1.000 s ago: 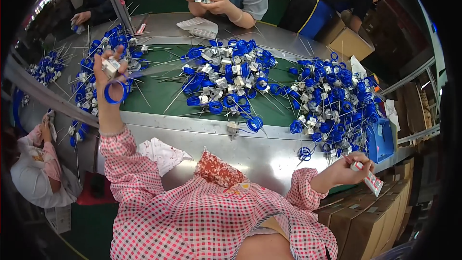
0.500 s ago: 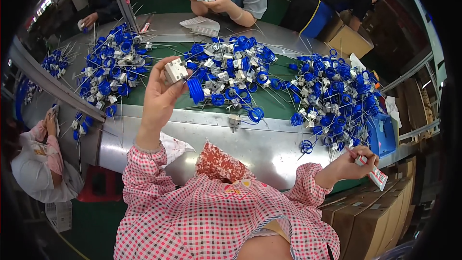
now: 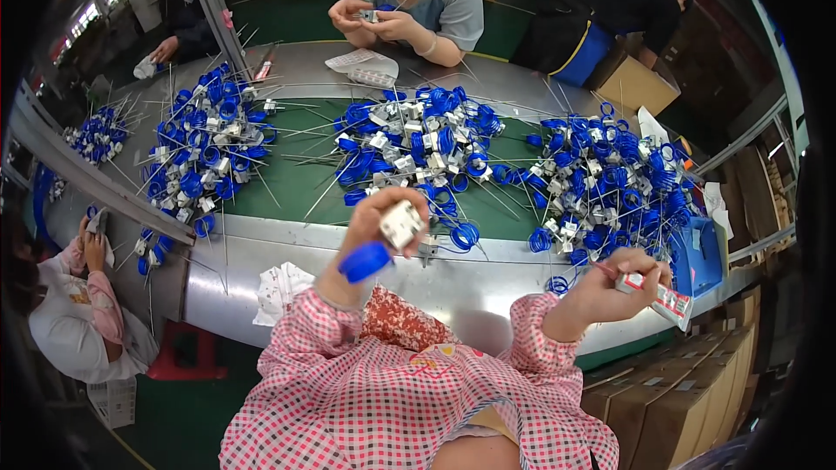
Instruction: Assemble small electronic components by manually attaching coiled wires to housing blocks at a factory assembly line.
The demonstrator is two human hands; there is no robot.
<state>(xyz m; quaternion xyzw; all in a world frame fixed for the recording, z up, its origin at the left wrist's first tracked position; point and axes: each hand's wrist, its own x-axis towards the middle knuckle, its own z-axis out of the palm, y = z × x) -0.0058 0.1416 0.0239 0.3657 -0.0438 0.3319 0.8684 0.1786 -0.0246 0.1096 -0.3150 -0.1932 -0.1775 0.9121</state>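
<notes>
Low over the front of the metal table, my left hand [image 3: 366, 224] is closed around a white block [image 3: 401, 224] with a pale, slotted face turned up. From that block a blue coil [image 3: 364, 261] hangs beside my wrist, slightly blurred. My right hand [image 3: 601, 298] grips a white and red squeeze tube [image 3: 672, 304], its thin reddish nozzle end pointing left toward the other hand. Just beyond my left hand, another block [image 3: 428, 245] with a blue coil lies at the near edge of the middle heap [image 3: 418, 139] of similar parts.
More heaps of coiled parts lie at left [image 3: 200, 139] and right [image 3: 601, 178], with thin rods sticking out. A blue bin [image 3: 699, 252] stands at right, cartons [image 3: 679, 392] below it. A white cloth [image 3: 283, 289] lies at the front edge. Across the table sits a co-worker [image 3: 416, 13].
My left hand has come down, nearer and to the right, bringing the white block and its coil. My right hand with the squeeze tube has shifted a little left and away from me.
</notes>
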